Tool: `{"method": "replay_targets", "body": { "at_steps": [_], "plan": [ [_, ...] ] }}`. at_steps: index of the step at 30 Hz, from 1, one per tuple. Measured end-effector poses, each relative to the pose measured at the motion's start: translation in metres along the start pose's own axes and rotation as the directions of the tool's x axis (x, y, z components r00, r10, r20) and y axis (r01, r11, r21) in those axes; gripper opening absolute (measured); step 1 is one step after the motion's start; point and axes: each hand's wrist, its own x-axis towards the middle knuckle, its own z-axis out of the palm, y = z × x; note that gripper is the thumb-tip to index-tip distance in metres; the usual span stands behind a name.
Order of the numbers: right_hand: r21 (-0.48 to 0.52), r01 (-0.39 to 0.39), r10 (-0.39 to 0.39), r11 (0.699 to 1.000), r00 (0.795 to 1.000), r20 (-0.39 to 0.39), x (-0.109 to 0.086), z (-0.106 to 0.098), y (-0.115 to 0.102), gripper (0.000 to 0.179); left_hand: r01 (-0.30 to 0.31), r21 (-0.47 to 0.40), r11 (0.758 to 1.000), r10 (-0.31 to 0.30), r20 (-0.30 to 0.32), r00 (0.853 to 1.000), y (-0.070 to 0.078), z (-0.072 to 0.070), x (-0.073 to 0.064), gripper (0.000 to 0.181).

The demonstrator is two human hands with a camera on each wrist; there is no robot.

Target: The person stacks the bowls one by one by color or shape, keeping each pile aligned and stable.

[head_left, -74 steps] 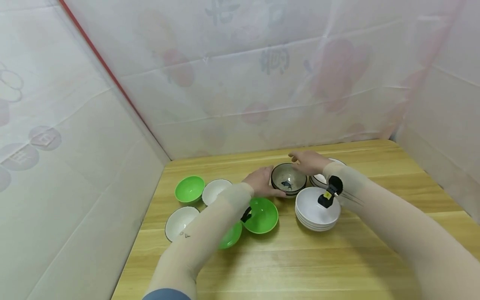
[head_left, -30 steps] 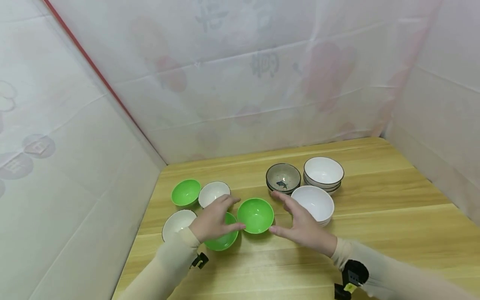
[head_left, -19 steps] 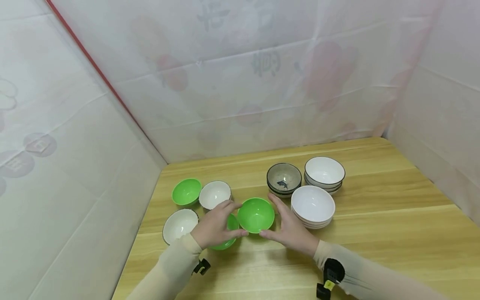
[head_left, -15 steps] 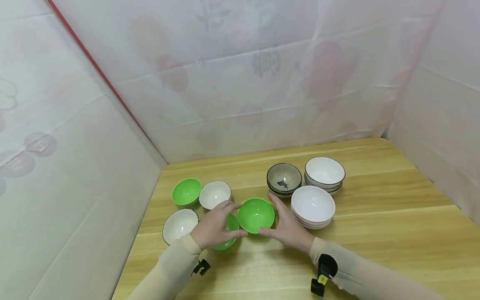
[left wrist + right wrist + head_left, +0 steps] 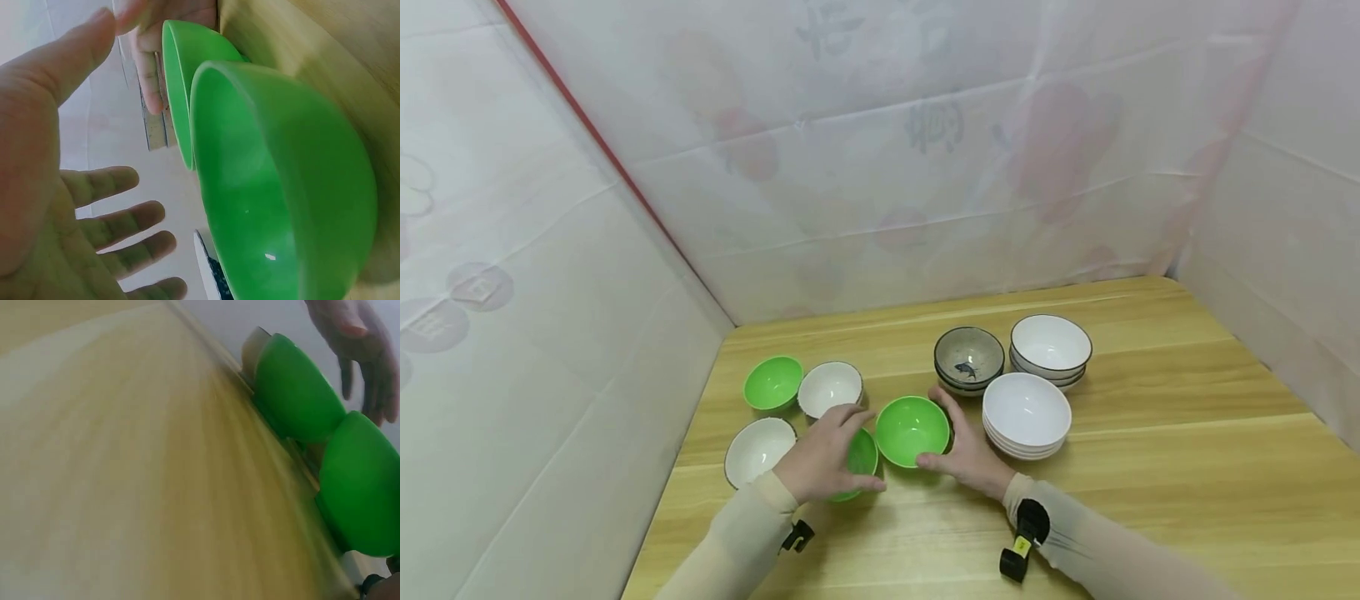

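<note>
A green bowl (image 5: 912, 431) stands on the table in the middle. My right hand (image 5: 964, 450) holds it at its right side, thumb at the near rim and fingers curving round the far right wall. My left hand (image 5: 826, 457) hovers over a second green bowl (image 5: 862, 458), thumb and fingers spread with nothing between them, and hides part of that bowl. In the left wrist view this nearer green bowl (image 5: 331, 181) is apart from the spread left fingers (image 5: 134, 253). The two green bowls sit side by side, rims close together.
Another green bowl (image 5: 773, 383) and two white dark-rimmed bowls, one behind (image 5: 831, 390) and one at left (image 5: 760, 452), stand on the left. Rightward are stacks of grey fish-patterned bowls (image 5: 968, 357), white black-rimmed bowls (image 5: 1051, 343) and plain white bowls (image 5: 1027, 410).
Both hands have come from the grey stack to the green bowls. The right hand has closed in on the middle bowl's side. The left hand has lately drawn slightly back, its thumb lower.
</note>
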Motion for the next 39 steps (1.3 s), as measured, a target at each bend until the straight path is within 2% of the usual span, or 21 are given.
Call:
{"method": "replay_targets", "body": {
  "at_steps": [4, 13, 20, 24, 30, 39],
  "plan": [
    [0.003, 0.006, -0.006, 1.0, 1.0, 0.006, 0.003, 0.0, 0.004, 0.115, 0.008, 0.013, 1.0, -0.008, 0.016, 1.0, -0.002, -0.002, -0.007, 0.104],
    [-0.002, -0.048, 0.048, 0.999, 0.998, 0.048, 0.001, -0.004, 0.007, 0.119, 0.016, 0.051, 0.999, -0.02, 0.088, 0.996, -0.005, -0.003, -0.014, 0.118],
    [0.014, -0.046, 0.044, 0.999, 0.997, 0.066, 0.002, -0.004, 0.015, 0.124, 0.042, 0.057, 0.998, -0.048, 0.107, 0.993, -0.007, -0.001, -0.017, 0.117],
    [-0.036, -0.05, 0.052, 0.998, 0.996, 0.078, 0.002, -0.003, 0.016, 0.125, 0.065, 0.06, 0.996, -0.071, 0.111, 0.991, -0.007, -0.002, -0.018, 0.115],
    [-0.124, -0.071, 0.077, 0.99, 0.996, 0.045, 0.0, -0.002, 0.014, 0.125, 0.103, 0.053, 0.993, -0.108, 0.114, 0.988, -0.004, -0.002, -0.019, 0.112],
    [-0.154, -0.09, 0.088, 0.984, 0.996, -0.019, -0.001, 0.0, 0.011, 0.125, 0.137, 0.021, 0.99, -0.139, 0.107, 0.985, -0.006, 0.002, -0.02, 0.106]
  ]
}}
